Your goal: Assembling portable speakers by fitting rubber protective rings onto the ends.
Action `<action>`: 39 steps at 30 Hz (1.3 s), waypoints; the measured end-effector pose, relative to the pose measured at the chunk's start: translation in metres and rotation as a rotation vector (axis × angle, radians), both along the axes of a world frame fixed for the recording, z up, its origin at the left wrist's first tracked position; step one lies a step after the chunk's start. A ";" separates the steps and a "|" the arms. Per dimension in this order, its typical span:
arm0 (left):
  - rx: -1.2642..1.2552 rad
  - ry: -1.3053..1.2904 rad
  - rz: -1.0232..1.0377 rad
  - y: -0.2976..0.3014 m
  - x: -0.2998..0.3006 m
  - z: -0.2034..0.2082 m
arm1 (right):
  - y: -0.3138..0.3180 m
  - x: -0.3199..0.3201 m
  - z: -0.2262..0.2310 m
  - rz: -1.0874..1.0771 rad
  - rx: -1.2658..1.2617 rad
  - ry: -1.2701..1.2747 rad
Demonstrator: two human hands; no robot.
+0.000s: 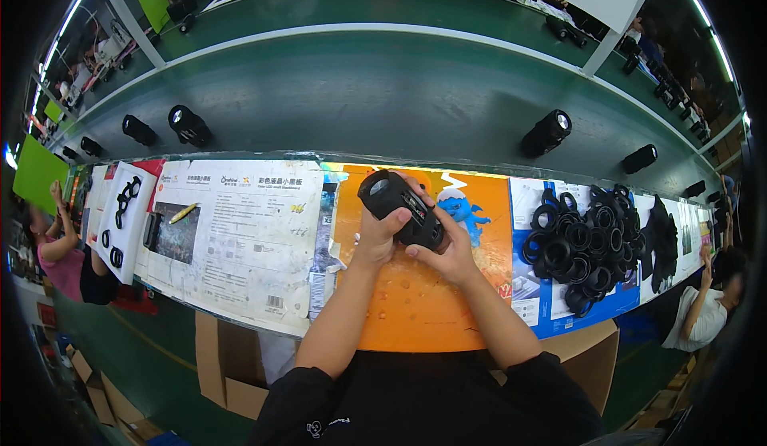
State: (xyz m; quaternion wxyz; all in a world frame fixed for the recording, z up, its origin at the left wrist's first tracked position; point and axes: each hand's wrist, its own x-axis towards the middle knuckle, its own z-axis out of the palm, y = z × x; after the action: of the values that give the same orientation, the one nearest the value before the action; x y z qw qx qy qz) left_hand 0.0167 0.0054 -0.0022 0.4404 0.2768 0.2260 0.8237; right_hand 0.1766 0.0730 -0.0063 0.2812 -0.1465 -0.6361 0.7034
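Between my two hands I hold a black cylindrical speaker (pixel 399 206), tilted above the orange part of the bench. My left hand (pixel 379 234) grips its near left side, with the thumb laid across the body. Around the right end of the speaker wraps my right hand (pixel 452 248), its thumb at the lower edge. The speaker's upper left end shows a grey oval face. To the right lies a heap of black rings (pixel 587 242), beyond reach of my fingers at this moment.
Black speakers stand on the green conveyor, one (pixel 189 126) at left and one (pixel 547 132) at right. A white tray (pixel 120 242) with black parts is at the left. Cardboard boxes (pixel 209 358) sit below the bench. Co-workers (pixel 64 258) are at both sides.
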 end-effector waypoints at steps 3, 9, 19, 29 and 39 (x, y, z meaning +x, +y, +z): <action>-0.039 0.008 -0.002 0.002 0.003 0.003 | 0.000 0.002 0.000 -0.017 -0.050 0.004; -0.097 0.016 0.041 0.000 -0.007 0.001 | 0.004 -0.004 0.005 -0.100 0.413 -0.222; -0.214 0.146 0.011 -0.001 -0.006 -0.003 | 0.089 0.071 0.051 -0.571 0.810 -0.393; -0.194 0.083 -0.125 0.004 -0.021 -0.008 | 0.225 0.172 0.040 -0.399 1.166 -1.167; -0.128 0.043 -0.166 0.001 -0.021 -0.007 | 0.182 0.136 0.114 -0.480 1.234 -1.078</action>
State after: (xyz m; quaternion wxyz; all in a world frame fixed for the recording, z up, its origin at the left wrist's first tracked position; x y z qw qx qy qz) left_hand -0.0046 0.0067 -0.0092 0.5189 0.2837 0.2638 0.7620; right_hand 0.3129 0.2551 0.1082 0.1109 -0.4128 -0.9040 -0.0135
